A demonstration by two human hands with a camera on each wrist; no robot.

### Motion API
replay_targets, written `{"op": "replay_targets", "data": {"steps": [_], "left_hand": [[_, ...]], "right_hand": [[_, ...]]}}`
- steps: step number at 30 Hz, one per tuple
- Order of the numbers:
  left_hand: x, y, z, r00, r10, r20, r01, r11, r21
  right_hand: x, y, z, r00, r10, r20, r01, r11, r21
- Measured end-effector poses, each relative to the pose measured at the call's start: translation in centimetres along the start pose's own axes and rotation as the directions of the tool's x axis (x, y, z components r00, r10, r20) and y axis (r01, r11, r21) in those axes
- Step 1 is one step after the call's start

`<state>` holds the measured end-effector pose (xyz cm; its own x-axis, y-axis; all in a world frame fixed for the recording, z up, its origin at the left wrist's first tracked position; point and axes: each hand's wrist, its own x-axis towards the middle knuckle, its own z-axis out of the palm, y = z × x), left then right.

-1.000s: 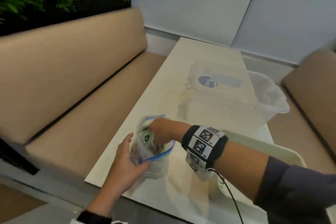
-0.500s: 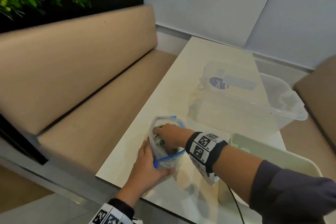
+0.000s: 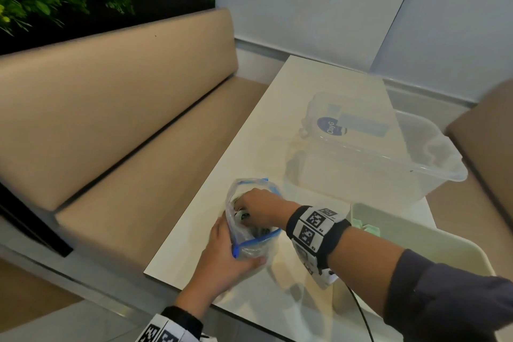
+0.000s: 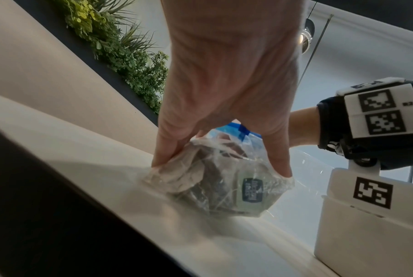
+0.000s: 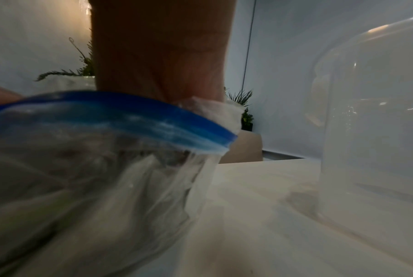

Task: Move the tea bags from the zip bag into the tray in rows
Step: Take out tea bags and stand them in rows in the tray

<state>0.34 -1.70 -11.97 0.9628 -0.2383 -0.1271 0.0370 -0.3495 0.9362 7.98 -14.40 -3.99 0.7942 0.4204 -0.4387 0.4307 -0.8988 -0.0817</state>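
A clear zip bag (image 3: 251,241) with a blue zip strip stands open near the table's front left edge. My left hand (image 3: 226,254) grips its lower part, thumb on one side and fingers on the other, squeezing the plastic (image 4: 215,187). Several tea bags (image 4: 251,190) with green-white tags show through it. My right hand (image 3: 256,207) reaches into the bag mouth, fingers curled on a tea bag (image 3: 242,214). In the right wrist view the blue zip strip (image 5: 129,116) hides those fingers. The pale green tray (image 3: 433,241) stands to the right with some tea bags (image 3: 367,228) at its far end.
A large clear plastic bin (image 3: 433,175) stands behind the tray, with its labelled lid (image 3: 347,125) lying beyond it. A beige bench (image 3: 125,133) runs along the table's left side. The table's front edge (image 3: 194,297) is close to my left wrist.
My right hand has stayed in the bag mouth and dug a little deeper. My left hand has closed more firmly round the bag's lower part.
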Motion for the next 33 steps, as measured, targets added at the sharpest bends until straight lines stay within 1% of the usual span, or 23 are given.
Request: {"op": "replay_targets", "data": {"steps": [2,4,9,13,16,19,20,22,24,25,26,27,29,31,33], "left_hand": [[-0.3,0.4,-0.2,1.000,-0.012,-0.004,0.012,1.000,-0.008],[-0.4,0.6,-0.4,1.000,-0.023,-0.007,0.023,1.000,-0.014],[-0.2,0.5,-0.5,1.000,-0.022,0.019,0.023,0.998,-0.050],[-0.3,0.8,-0.6,0.999,-0.012,0.036,0.015,0.996,-0.084],[-0.4,0.9,-1.2,0.996,-0.048,0.075,0.054,0.995,-0.089],[-1.0,2.1,-2.3,0.985,-0.130,0.111,0.135,0.990,-0.035],[-1.3,2.8,-2.7,0.985,-0.145,0.091,0.147,0.989,-0.012],[-1.7,4.6,-3.8,0.993,-0.117,-0.011,0.117,0.993,0.009],[-2.0,6.3,-4.7,0.988,-0.031,-0.149,0.029,0.999,-0.016],[-2.1,7.2,-4.9,0.980,0.027,-0.199,-0.035,0.999,-0.037],[-2.2,8.1,-5.1,0.972,0.079,-0.223,-0.096,0.993,-0.064],[-2.1,9.0,-5.0,0.969,0.119,-0.218,-0.143,0.985,-0.098],[-2.0,10.7,-4.4,0.974,0.166,-0.152,-0.193,0.964,-0.186],[-1.6,12.2,-3.4,0.985,0.169,-0.046,-0.175,0.939,-0.296],[-1.2,13.5,-2.2,0.984,0.163,0.078,-0.117,0.902,-0.415]], "right_hand": [[-0.2,0.1,-0.3,1.000,-0.009,-0.016,0.009,1.000,-0.004],[-0.6,0.3,-1.0,0.998,-0.018,-0.067,0.017,1.000,-0.004],[-2.1,1.3,-3.3,0.979,-0.001,-0.204,0.031,0.990,0.141],[-3.2,1.8,-4.2,0.965,0.012,-0.261,0.078,0.940,0.331],[-3.7,2.4,-4.6,0.969,0.067,-0.237,0.076,0.832,0.549],[-3.8,3.2,-4.8,0.967,0.134,-0.218,0.060,0.709,0.702],[-3.7,3.5,-4.8,0.967,0.152,-0.205,0.054,0.662,0.747],[-3.7,4.1,-5.1,0.970,0.165,-0.177,0.052,0.571,0.819],[-3.9,4.6,-5.5,0.977,0.160,-0.143,0.051,0.476,0.878],[-4.2,4.8,-5.9,0.980,0.154,-0.126,0.050,0.424,0.904],[-4.7,4.8,-6.3,0.983,0.140,-0.117,0.058,0.372,0.926],[-5.3,4.7,-6.8,0.986,0.119,-0.113,0.070,0.322,0.944],[-6.9,4.6,-7.8,0.992,0.059,-0.111,0.094,0.241,0.966],[-8.8,4.6,-8.6,0.994,0.002,-0.111,0.109,0.184,0.977],[-10.6,4.6,-9.0,0.994,-0.028,-0.108,0.111,0.165,0.980]]}}
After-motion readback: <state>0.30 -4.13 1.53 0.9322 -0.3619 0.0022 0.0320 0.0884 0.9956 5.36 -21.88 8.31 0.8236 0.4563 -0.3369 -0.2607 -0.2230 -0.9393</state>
